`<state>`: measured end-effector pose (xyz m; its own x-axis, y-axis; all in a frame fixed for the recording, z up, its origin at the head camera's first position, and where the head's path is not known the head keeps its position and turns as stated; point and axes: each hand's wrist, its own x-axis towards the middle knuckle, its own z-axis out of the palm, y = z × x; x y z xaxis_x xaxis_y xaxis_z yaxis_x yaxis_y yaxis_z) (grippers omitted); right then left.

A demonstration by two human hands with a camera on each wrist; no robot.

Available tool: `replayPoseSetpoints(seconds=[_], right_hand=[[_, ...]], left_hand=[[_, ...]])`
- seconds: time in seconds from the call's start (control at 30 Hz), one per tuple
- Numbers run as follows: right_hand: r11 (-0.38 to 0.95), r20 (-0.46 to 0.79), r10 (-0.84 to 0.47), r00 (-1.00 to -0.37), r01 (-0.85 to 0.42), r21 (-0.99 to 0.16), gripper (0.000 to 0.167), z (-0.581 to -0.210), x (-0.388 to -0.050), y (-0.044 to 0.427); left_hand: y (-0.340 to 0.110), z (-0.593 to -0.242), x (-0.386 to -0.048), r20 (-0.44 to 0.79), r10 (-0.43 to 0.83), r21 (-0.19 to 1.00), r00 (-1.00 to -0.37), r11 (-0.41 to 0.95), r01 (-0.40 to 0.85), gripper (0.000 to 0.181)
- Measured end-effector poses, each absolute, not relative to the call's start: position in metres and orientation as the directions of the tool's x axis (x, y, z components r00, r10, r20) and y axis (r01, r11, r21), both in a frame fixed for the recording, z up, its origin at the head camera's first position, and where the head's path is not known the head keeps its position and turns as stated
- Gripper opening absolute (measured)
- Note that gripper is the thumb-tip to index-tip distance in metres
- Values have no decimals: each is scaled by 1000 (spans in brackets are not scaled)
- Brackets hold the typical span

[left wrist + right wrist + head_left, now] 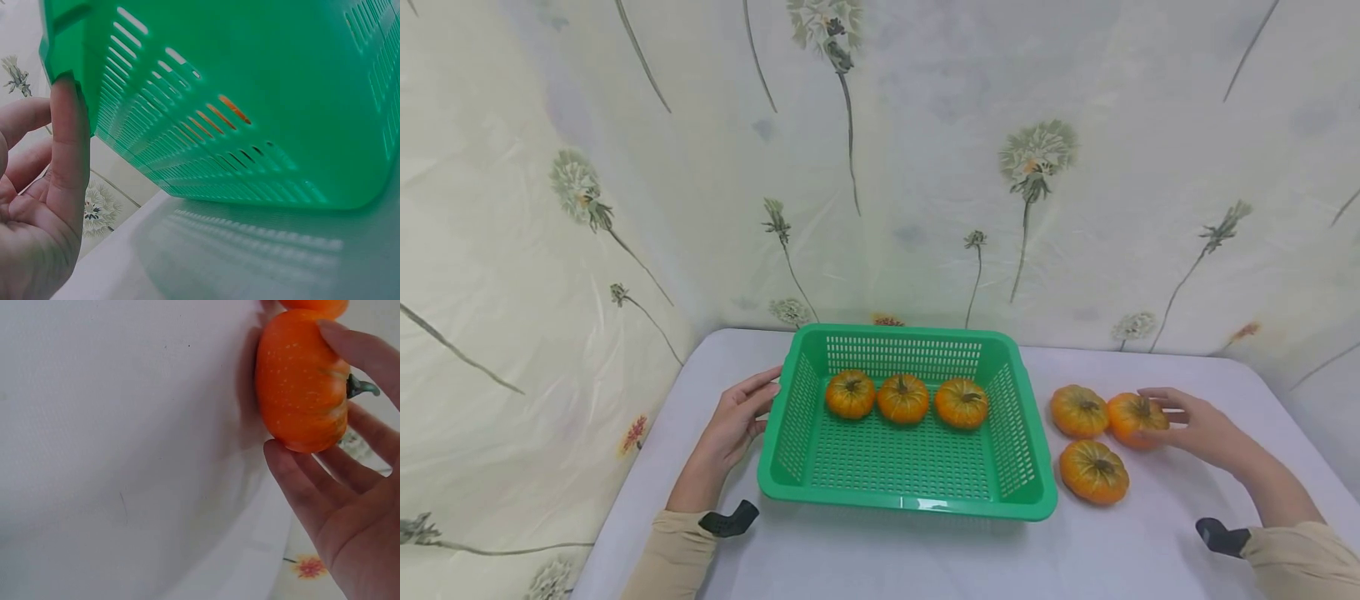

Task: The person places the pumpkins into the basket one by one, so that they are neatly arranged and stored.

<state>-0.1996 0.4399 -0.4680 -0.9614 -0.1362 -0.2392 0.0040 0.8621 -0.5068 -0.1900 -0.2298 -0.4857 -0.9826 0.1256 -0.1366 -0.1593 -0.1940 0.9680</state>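
A green plastic basket (pixel 910 503) with slotted walls sits on the table. Three small orange pumpkins (pixel 903 398) stand in a row inside it, toward the back. My left hand (pixel 739 421) touches the basket's left side; in the left wrist view its extended fingers (pixel 67 137) meet the wall under the rim. To the right of the basket, my right hand (pixel 1198 429) holds a small pumpkin (pixel 303 384), thumb on one side and fingers on the other. That pumpkin rests on the table, its dark green stem facing the palm in the right wrist view.
Two more pumpkins lie between the basket and my right hand: one at the back (pixel 1078 411), one nearer the front (pixel 1094 472). A white cloth (pixel 850 558) covers the table. Behind and to the left hangs a curtain (pixel 917 167) printed with dandelions.
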Motion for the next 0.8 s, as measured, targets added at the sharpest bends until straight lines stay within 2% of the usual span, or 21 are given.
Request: replayPoseSetpoints(seconds=[0.8], right_hand=[[854,-242,-116,-963,27,-520,89,-468,-197,438]], left_hand=[[-230,-487,-190,-134,129,964,-983,-211,-159,55]])
